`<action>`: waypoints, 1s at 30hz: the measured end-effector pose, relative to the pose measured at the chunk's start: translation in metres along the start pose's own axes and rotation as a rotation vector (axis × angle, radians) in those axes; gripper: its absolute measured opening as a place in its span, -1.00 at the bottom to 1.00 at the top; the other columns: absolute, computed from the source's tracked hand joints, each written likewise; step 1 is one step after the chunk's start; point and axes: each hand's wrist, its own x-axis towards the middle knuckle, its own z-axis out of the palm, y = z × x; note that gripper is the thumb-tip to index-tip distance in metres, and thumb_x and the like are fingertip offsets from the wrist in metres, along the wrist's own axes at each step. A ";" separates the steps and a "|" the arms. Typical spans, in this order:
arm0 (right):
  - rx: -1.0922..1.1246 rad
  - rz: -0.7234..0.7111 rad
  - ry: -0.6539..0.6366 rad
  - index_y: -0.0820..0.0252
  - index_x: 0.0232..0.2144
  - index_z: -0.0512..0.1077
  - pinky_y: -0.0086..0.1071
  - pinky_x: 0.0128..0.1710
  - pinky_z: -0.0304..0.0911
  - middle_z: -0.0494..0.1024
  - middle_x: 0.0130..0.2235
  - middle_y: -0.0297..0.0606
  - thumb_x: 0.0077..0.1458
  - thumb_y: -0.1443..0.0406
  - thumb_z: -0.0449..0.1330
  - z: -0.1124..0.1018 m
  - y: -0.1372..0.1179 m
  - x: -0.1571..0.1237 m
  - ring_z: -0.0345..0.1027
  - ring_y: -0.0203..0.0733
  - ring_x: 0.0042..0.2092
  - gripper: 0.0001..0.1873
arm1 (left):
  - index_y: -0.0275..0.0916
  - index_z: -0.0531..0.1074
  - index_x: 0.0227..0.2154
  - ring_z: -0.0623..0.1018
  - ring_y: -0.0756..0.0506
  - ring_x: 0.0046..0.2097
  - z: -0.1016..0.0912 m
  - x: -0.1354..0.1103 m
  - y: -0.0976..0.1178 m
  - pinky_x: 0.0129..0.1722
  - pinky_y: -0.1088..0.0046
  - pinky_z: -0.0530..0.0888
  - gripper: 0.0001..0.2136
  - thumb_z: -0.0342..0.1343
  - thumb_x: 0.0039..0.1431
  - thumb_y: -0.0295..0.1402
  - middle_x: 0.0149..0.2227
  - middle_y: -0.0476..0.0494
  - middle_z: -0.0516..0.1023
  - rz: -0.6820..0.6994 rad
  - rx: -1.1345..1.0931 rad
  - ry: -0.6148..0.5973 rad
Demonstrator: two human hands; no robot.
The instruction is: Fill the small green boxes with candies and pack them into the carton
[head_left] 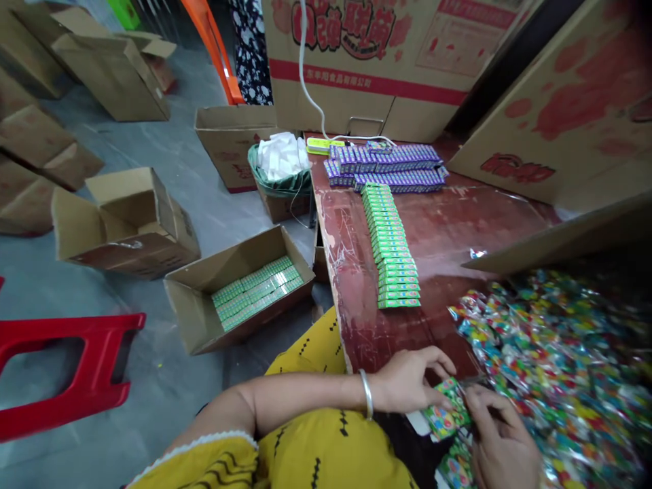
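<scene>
My left hand (407, 382), with a silver bangle at the wrist, holds a small green printed box (447, 407) between thumb and fingers at the table's near edge. A white flap sticks out at the box's lower left. Close against its right side, my right hand (502, 435) has its thumb and fingers pinched together. What they grip is hidden, though a bit of clear wrapping seems to show at the fingertips. Below lies another green box (456, 465), partly covered by my right hand. A large heap of clear packets with colourful sweets (555, 367) spreads beside my right hand.
A row of green boxes (392, 244) and stacked purple boxes (387, 166) stand on the red-brown table (356, 326). Left on the floor are a carton of green boxes (259, 292), a lined bin (280, 163) and a red stool (66, 333). Large cartons (367, 61) border the table.
</scene>
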 end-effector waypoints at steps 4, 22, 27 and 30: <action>0.107 0.139 -0.002 0.23 -0.38 0.45 -0.38 -0.32 0.28 0.53 -0.37 -0.28 -0.21 0.15 0.43 -0.012 0.013 0.006 0.38 -0.21 -0.34 -0.63 | -0.15 0.37 -0.03 0.56 -0.04 -0.22 0.000 -0.003 0.017 -0.21 0.50 0.41 -0.52 0.31 -0.06 -0.38 -0.14 -0.07 0.58 0.107 0.183 -0.077; 0.262 0.119 -0.080 0.21 -0.60 0.36 -0.43 -0.41 0.13 0.38 -0.55 -0.41 -0.05 0.14 0.34 -0.026 0.017 0.008 0.17 -0.32 -0.46 -0.68 | -0.14 0.34 0.10 0.48 0.00 -0.31 0.018 0.018 0.013 -0.32 0.50 0.42 -0.46 0.19 0.00 -0.49 -0.13 -0.09 0.46 -0.045 0.128 -0.306; 0.127 0.074 -0.047 0.20 -0.59 0.36 -0.43 -0.40 0.14 0.37 -0.56 -0.41 0.01 0.13 0.29 -0.021 0.014 0.005 0.19 -0.31 -0.46 -0.68 | -0.22 0.39 0.06 0.49 -0.04 -0.23 0.019 0.018 0.010 -0.24 0.48 0.42 -0.52 0.21 0.02 -0.48 -0.17 -0.11 0.51 -0.048 0.060 -0.290; -0.015 -0.022 0.009 0.20 -0.58 0.35 -0.42 -0.39 0.16 0.35 -0.55 -0.41 0.13 0.14 0.18 -0.020 0.010 -0.003 0.21 -0.30 -0.45 -0.67 | -0.25 0.41 0.00 0.50 -0.07 -0.17 0.020 0.018 0.006 -0.16 0.44 0.42 -0.60 0.18 0.04 -0.50 -0.19 -0.13 0.53 -0.044 0.001 -0.265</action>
